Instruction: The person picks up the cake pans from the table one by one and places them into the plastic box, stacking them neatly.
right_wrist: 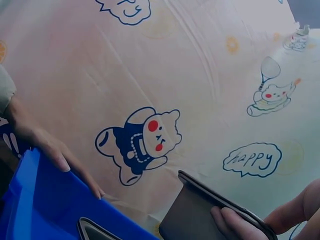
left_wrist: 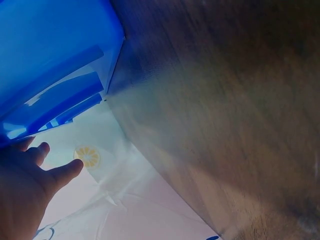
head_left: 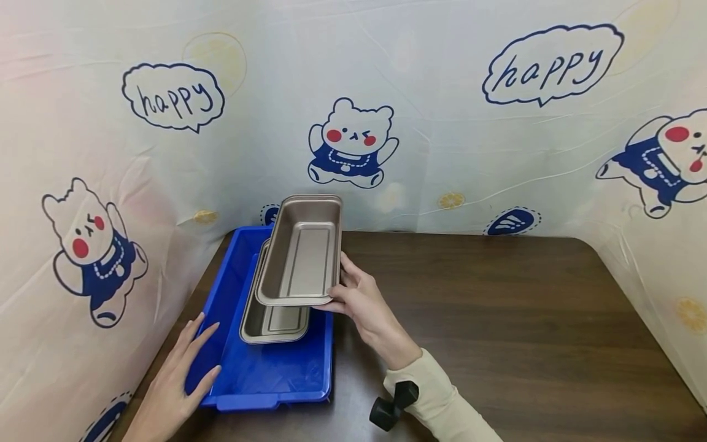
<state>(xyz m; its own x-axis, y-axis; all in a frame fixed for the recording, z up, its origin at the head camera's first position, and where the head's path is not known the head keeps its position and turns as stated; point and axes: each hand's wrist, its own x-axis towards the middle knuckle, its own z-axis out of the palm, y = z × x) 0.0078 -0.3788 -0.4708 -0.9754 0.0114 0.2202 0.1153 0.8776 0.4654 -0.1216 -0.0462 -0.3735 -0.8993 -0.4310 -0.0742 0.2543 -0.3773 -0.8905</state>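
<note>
My right hand [head_left: 367, 310] pinches a metallic brown loaf pan [head_left: 309, 258] at its near right corner, thumb on the rim and fingers beneath. In the right wrist view the held loaf pan [right_wrist: 192, 212] shows its outer side with fingers against it. Below, a second loaf pan [head_left: 273, 325] lies in the blue plastic bin [head_left: 276, 402], partly covered by the upper one. At the bin's left wall rests my left hand [head_left: 177, 374], its fingers spread and fairly straight. The left wrist view shows that hand [left_wrist: 30, 185] by the bin's outer side [left_wrist: 55, 45].
The bin stands on the left part of a dark wooden table [head_left: 486, 319]. A printed cloth [head_left: 442, 159] with cartoon bears hangs behind and at both sides of the table. A black device [head_left: 393, 405] is strapped at my right wrist.
</note>
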